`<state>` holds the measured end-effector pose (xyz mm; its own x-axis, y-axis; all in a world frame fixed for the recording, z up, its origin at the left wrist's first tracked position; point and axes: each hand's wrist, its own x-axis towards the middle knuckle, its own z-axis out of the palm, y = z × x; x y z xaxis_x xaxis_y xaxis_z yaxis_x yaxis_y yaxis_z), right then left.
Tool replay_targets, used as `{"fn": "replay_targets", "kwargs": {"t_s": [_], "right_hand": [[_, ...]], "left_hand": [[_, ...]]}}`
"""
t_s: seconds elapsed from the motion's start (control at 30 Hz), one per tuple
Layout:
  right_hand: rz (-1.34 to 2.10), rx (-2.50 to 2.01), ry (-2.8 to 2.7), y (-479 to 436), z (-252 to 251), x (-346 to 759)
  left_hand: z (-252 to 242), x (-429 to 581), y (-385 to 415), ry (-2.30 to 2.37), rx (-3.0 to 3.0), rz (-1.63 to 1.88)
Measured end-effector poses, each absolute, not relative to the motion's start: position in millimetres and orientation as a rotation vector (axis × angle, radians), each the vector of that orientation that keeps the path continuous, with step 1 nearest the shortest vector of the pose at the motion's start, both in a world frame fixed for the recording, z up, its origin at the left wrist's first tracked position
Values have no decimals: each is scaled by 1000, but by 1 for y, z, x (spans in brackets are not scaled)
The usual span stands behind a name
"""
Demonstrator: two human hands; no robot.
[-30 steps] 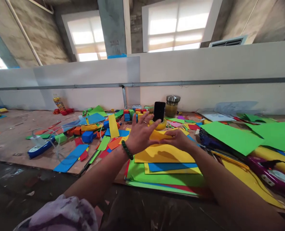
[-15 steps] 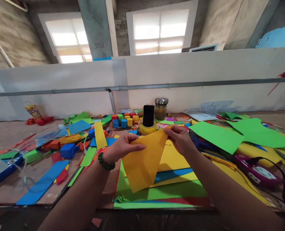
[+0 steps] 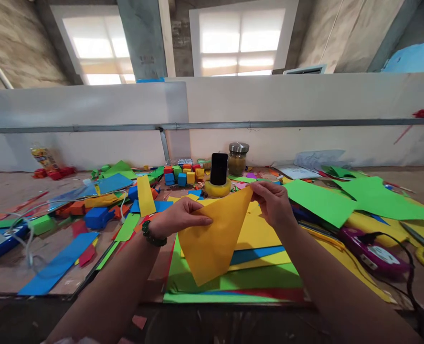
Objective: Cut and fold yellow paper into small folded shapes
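I hold a folded orange-yellow paper triangle [image 3: 214, 239] up above a stack of coloured paper sheets [image 3: 233, 279]. My left hand [image 3: 178, 219] pinches its left corner, and a green bead bracelet sits on that wrist. My right hand [image 3: 274, 203] pinches the top right corner. The paper's point hangs down toward the green sheet at the front of the stack. Behind the paper a black phone [image 3: 219, 168] stands upright in a yellow tape roll [image 3: 217, 190].
A glass jar [image 3: 238, 158] with a metal lid stands by the white partition wall. Coloured blocks [image 3: 181, 174] and paper strips litter the left of the table. Large green sheets [image 3: 358, 196] lie at right, with a purple device [image 3: 371, 253] and its cable.
A second ago my hands pressed the paper flat on the stack; they have since lifted it and now hold it up as a hanging triangle. The view has shifted slightly.
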<state>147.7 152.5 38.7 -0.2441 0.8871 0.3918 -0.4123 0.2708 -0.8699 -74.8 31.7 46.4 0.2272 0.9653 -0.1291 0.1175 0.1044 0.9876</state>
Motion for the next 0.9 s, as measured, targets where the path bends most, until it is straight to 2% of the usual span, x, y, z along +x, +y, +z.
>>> {"fn": "replay_targets", "kwargs": {"t_s": [0.1,0.23,0.47,0.57,0.73,0.9], "right_hand": [[1459,-489,-1318,151,37,146],[1700,-620,-1662,149,25,139],[1784,-771,-1766,151,14,132],[1894,-808,-1822,150,14,132],[1823,-875,-1957,159,13,136],[1725,-815,-2092,168,12,143]], "left_hand": [[43,-72,35,1158,1258,992],[38,-66,41,1178,1218,1288],[33,-68,47,1195,1116,1150],[29,-72,51,1225,1071,1230],[21,-86,62,1230,992,1408],[17,-91,67,1158,976,1335]]}}
